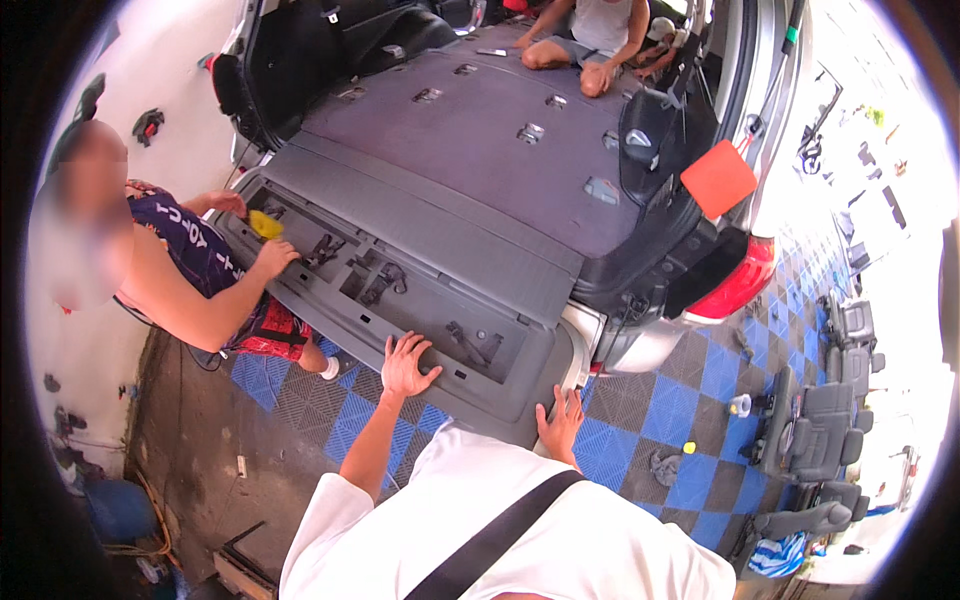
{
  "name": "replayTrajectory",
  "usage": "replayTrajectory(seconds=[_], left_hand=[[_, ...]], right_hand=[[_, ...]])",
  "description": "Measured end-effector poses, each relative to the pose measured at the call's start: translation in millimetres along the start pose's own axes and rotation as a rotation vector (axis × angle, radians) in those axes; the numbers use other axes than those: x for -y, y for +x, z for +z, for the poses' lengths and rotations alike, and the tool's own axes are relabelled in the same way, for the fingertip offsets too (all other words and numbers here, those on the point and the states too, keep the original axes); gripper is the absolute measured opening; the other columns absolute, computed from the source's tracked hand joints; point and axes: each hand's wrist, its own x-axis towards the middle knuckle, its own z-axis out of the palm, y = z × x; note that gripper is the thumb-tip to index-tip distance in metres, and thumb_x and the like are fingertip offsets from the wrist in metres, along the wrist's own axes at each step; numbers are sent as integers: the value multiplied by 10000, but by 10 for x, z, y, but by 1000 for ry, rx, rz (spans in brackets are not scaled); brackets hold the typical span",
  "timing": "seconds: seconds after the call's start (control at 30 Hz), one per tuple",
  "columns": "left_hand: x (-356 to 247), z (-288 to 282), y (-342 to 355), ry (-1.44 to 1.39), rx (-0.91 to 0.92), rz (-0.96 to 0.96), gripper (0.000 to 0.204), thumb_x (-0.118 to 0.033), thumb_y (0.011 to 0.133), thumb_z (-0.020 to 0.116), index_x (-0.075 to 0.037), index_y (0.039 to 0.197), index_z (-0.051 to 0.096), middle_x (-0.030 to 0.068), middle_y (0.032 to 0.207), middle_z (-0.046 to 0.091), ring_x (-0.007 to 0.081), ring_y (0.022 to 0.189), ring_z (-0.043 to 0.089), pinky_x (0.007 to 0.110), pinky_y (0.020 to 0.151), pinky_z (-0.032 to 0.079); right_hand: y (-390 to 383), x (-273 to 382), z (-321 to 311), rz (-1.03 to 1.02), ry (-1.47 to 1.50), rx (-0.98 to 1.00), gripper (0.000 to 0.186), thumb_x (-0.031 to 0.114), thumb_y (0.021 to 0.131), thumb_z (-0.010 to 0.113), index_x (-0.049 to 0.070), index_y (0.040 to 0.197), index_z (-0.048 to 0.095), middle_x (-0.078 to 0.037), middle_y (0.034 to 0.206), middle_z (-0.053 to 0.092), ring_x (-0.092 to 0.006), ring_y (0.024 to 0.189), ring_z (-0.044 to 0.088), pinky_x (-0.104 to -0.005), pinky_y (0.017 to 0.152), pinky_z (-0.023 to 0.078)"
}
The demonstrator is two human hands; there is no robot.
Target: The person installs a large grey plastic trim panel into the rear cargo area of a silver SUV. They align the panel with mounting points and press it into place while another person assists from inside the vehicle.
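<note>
A long grey plastic cargo storage tray (440, 312) with recessed compartments lies across the car's open rear. My left hand (407, 364) rests on its near rim, fingers spread, palm down. At the tray's right corner, my right hand (562, 422) lies against the edge with its fingers stretched out; nothing shows in it. Inside the recesses sit several dark fittings, one a long piece (466, 343) close to my left hand. A co-worker's hand (277, 258) touches the tray's left end, beside a yellow cloth (265, 224) near that person's other hand.
Behind the tray spreads the car's carpeted floor (450, 130), where a person (600, 35) kneels. A red tail light (738, 282) and an orange-red square (718, 180) are at right. Removed car seats (825, 430) stand on blue and grey floor tiles (655, 400). The co-worker (190, 270) stands left.
</note>
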Motion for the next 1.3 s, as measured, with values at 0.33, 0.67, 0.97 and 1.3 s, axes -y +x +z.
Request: replayTrajectory(seconds=[0.33, 0.67, 0.97, 1.3], left_hand=[[1, -100, 44, -17, 64, -6, 676, -547, 836, 775, -162, 1384, 692, 57, 1510, 604, 270, 1529, 429, 608, 1309, 214], [38, -99, 53, -4, 101, 9, 685, -555, 845, 763, -170, 1405, 679, 60, 1518, 597, 284, 1527, 432, 624, 1309, 210], [40, -43, 29, -27, 52, -17, 646, -527, 857, 760, -165, 1388, 699, 50, 1507, 618, 265, 1522, 443, 600, 1313, 216], [4, -56, 18, -12, 55, -6, 622, -483, 856, 776, -173, 1388, 689, 52, 1513, 612, 265, 1522, 442, 588, 1311, 229]], right_hand=[[63, 17, 18, 58, 24, 22, 713, 433, 936, 745, 177, 1564, 525, -239, 1590, 447, -428, 1548, 361, -690, 1140, 340], [50, 142, 57, 119, -48, 52, 697, 407, 980, 690, 139, 1587, 478, -279, 1606, 418, -467, 1569, 314, -731, 1159, 313], [60, 131, 27, 70, -48, 49, 683, 395, 989, 674, 135, 1583, 459, -276, 1595, 406, -474, 1561, 312, -754, 1130, 328], [41, 141, 29, 110, -38, 37, 673, 430, 980, 690, 160, 1561, 483, -252, 1596, 399, -450, 1569, 313, -751, 1123, 326]])
